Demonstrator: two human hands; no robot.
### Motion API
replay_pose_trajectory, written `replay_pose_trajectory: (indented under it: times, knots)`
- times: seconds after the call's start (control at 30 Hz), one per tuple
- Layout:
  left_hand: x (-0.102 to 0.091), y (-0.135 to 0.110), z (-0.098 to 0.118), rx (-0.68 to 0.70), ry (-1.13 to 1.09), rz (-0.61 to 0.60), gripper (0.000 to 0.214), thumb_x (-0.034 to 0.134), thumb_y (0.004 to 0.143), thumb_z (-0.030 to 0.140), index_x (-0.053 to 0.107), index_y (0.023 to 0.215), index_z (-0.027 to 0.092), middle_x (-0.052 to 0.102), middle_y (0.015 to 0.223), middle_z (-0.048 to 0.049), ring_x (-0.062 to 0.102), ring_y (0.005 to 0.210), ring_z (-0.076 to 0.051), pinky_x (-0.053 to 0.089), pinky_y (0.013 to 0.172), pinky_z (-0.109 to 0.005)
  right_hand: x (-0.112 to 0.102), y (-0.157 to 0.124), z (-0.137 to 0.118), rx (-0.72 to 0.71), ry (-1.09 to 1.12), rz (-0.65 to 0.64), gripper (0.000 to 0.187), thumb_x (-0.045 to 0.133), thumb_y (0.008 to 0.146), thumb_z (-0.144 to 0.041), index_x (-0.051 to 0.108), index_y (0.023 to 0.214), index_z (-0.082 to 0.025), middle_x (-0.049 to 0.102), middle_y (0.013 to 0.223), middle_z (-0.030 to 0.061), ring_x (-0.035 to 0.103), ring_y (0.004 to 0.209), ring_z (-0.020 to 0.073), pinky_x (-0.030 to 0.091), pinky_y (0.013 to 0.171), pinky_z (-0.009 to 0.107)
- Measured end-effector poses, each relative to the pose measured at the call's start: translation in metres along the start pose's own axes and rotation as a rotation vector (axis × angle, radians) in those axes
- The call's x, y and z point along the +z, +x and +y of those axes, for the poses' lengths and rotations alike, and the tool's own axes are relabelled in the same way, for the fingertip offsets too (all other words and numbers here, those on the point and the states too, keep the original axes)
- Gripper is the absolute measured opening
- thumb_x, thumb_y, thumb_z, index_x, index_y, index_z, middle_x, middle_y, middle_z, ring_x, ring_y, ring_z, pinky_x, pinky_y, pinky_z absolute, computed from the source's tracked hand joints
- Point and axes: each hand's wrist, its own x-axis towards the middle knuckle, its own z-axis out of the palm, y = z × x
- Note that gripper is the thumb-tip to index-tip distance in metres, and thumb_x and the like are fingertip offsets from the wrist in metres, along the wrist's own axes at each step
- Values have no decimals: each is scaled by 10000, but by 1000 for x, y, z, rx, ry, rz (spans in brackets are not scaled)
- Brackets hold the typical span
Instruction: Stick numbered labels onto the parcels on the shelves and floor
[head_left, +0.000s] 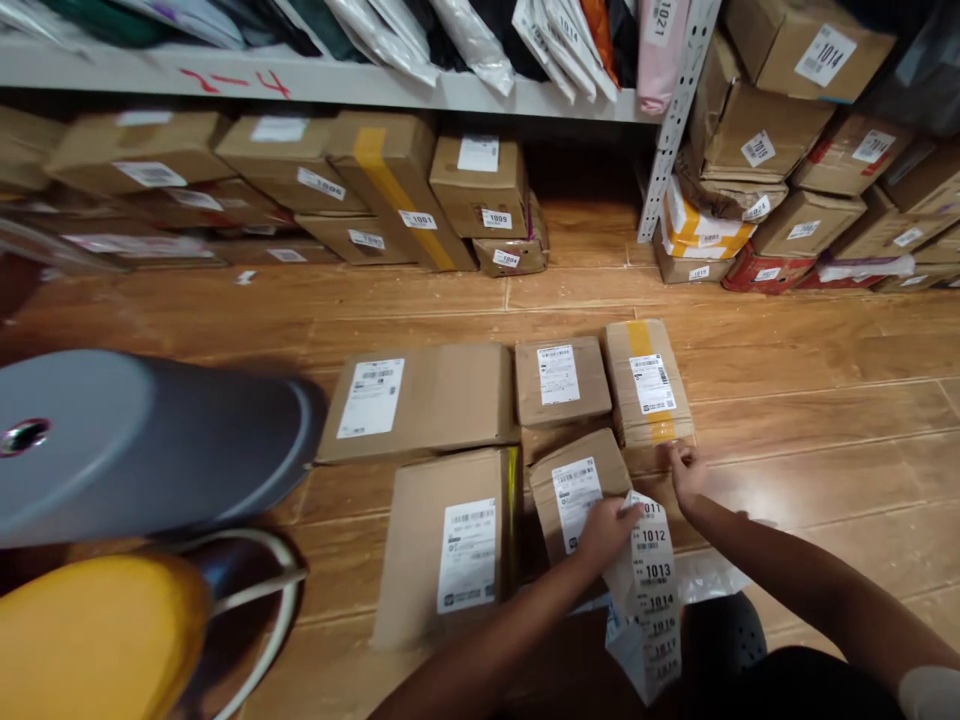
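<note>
My left hand [609,532] pinches the top of a strip of number stickers [655,572], printed 1012, 1013, 1014 and further numbers; the strip hangs down toward my lap. Fingers closed, my right hand [685,474] is at the near edge of a carton with yellow tape [634,400]. Whatever its fingertips hold is too small to make out. Behind my left hand lies a tilted small carton [544,500], partly covered. A small carton [562,410] lies beside the taped one. To the left are a long carton [450,395] and a large carton [420,550], each with a white shipping label.
Numbered cartons [390,190] line the floor under a metal shelf [480,100] holding bagged parcels. More boxes [795,130] are stacked at the right, past the shelf post [675,130]. A grey plastic object [150,440] and a yellow rounded one [97,640] stand at the left.
</note>
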Motion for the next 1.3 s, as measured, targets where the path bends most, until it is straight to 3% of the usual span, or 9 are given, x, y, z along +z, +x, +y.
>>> replay_pose_trajectory:
  times: [0.2,0.27,0.4,0.47,0.53,0.63,0.9,1.13,1.3]
  knots:
    - [1,-4,-4,43,-156,91,397,523,821,510,503,555,217,512,556,22,493,623,-169,376,626,-304,-4,-11,-29,-4,-24,-114,466,593,797,-664,650,717,-209,691,762,68,620,735,219,509,698,363]
    - [-2,-6,-5,52,-224,140,432,501,827,565,519,574,216,532,562,15,508,626,-175,404,637,-312,-6,-22,-47,-42,-21,-275,457,634,792,-649,715,791,-199,740,844,80,656,756,222,524,670,347]
    - [-15,-7,-1,95,-345,210,455,542,792,633,621,680,199,668,696,-35,590,713,-211,478,717,-343,-9,-36,-81,-182,-88,-758,372,740,782,-565,776,901,-214,775,916,76,696,820,219,542,714,330]
    - [-21,-7,3,115,-400,242,410,645,732,595,688,799,193,733,841,-64,635,808,-230,500,776,-347,-7,-34,-93,-159,-91,-846,395,732,787,-584,777,914,-213,778,902,74,704,819,217,551,747,346]
    - [-24,-6,8,121,-446,263,373,717,681,527,719,852,195,752,885,-69,652,833,-235,506,779,-342,-5,-27,-100,-99,-64,-884,447,777,723,-612,770,909,-207,778,903,70,707,817,216,559,775,362]
    - [-28,-6,14,114,-463,279,308,690,702,503,704,745,198,714,718,-31,620,707,-215,481,694,-324,-2,-16,-107,-22,-41,-935,485,828,645,-623,756,855,-193,755,833,49,681,757,189,551,748,348]
    - [-35,-8,17,116,-418,336,378,629,728,579,686,690,208,670,656,-5,585,676,-205,442,675,-311,0,-15,-110,-18,-57,-936,480,829,636,-617,751,830,-185,716,772,28,620,687,149,515,694,315]
    - [-33,-3,13,59,-432,279,394,717,665,526,759,856,184,772,880,-61,663,836,-240,501,766,-329,3,-14,-109,-83,-157,-895,335,802,704,-516,746,789,-197,741,787,36,651,724,175,531,735,330]
    - [-45,-40,-3,-83,-398,200,405,753,638,542,737,661,138,722,647,-70,625,633,-226,458,625,-321,15,-40,-103,-38,-173,-1050,260,808,717,-439,737,737,-190,724,734,25,652,703,167,525,712,313]
